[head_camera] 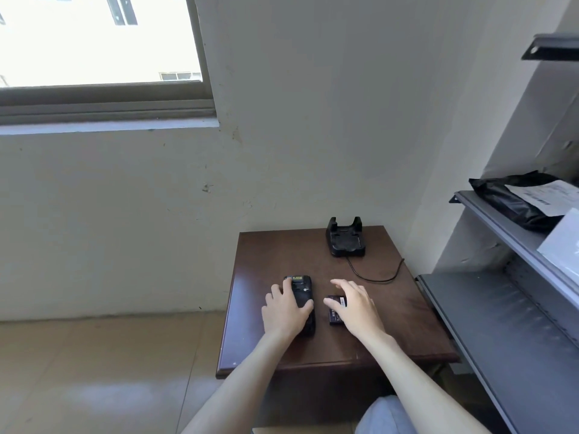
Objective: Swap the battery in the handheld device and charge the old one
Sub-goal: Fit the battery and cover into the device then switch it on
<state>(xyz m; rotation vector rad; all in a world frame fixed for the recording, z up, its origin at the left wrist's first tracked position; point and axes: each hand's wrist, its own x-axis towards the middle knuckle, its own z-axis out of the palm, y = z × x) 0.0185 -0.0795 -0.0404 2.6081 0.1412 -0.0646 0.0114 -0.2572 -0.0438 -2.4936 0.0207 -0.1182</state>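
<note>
Handheld device [300, 288] was laid on the table [266, 245], clasped across its width by the left hand [283, 311] — the right hand [354, 305], fingers spread loose, was held over the spare battery [333, 317] beside it.

We see the black handheld device [299, 285] lying flat on the bench [394, 327], a flat black battery [336, 318] just right of it, and the black charging cradle [344, 241] upright farther back.
</note>
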